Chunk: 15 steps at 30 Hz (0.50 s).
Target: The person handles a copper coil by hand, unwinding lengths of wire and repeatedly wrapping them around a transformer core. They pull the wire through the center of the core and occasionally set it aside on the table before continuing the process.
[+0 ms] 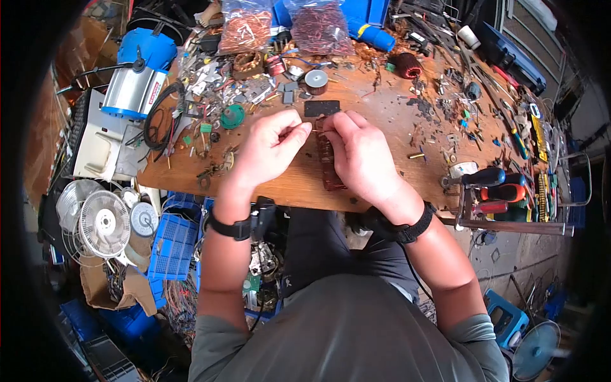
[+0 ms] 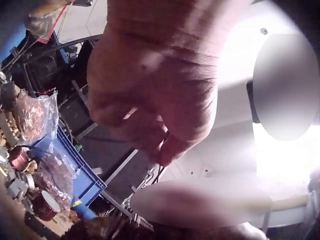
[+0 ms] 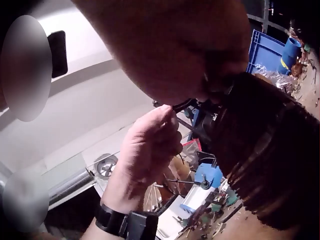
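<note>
Between finger and thumb, my left hand [image 1: 272,145] pinches the end of a thin wire [image 1: 317,131]. In the left wrist view, the dark wire [image 2: 159,174] sticks out below the pinched fingertips. My right hand [image 1: 364,153] has curled fingers that pinch the wire a short way to the right, close over a dark red copper-wound coil [image 1: 328,169]. The coil lies lengthwise near the table's front edge, partly hidden by the right hand. Its ridged side [image 3: 270,150] looms large and dark in the right wrist view, just beside the right fingers.
A flat black plate [image 1: 322,108] lies just beyond the hands. Scrap parts, a round metal-topped coil [image 1: 316,79] and bags of copper wire [image 1: 321,30] crowd the back of the wooden table [image 1: 375,95]. Screwdrivers [image 1: 503,192] hang in a rack at the right edge.
</note>
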Available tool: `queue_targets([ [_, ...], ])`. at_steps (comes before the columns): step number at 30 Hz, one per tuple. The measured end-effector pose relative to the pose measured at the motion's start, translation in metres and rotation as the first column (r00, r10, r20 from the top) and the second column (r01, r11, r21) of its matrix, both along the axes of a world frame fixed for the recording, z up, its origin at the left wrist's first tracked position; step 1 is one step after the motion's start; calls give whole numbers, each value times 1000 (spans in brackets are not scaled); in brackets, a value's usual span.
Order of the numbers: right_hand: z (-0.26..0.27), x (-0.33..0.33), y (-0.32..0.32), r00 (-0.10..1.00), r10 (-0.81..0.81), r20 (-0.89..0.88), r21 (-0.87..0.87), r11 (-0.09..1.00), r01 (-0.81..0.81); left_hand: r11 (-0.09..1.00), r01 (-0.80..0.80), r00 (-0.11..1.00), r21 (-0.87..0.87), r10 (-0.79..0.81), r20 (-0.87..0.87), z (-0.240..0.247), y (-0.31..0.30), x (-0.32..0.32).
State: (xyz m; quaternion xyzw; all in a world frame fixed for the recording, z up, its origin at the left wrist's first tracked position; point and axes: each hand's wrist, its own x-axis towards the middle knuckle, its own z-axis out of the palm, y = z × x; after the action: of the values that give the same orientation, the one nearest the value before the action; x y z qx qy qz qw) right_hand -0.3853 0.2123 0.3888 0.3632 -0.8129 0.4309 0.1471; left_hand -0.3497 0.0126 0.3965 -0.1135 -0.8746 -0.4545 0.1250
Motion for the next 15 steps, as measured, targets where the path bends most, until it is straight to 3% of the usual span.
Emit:
queue_targets([
  [3, 6, 0, 2, 998, -18, 67, -77, 997, 23, 992, -83, 989, -94, 94, 114, 53, 4, 9],
  [6, 9, 1, 6, 979, -22, 204, -166, 985, 57, 996, -8, 987, -83, 22, 162, 33, -10, 7],
  [7, 12, 2, 9, 980, -14, 200, -115, 993, 38, 996, 37, 988, 75, -48, 147, 17, -12, 8],
  [8, 14, 2, 12, 980, -9, 199, -63, 998, 22, 994, 59, 992, 92, -69, 110, 4, -13, 11],
  [10, 18, 2, 16, 979, 15, 204, -60, 998, -3, 997, -10, 950, 70, -13, 311, 15, -5, 19],
  [15, 17, -7, 20, 958, 43, 284, -63, 998, -27, 999, -31, 974, 23, 25, 225, 14, -15, 17],
])
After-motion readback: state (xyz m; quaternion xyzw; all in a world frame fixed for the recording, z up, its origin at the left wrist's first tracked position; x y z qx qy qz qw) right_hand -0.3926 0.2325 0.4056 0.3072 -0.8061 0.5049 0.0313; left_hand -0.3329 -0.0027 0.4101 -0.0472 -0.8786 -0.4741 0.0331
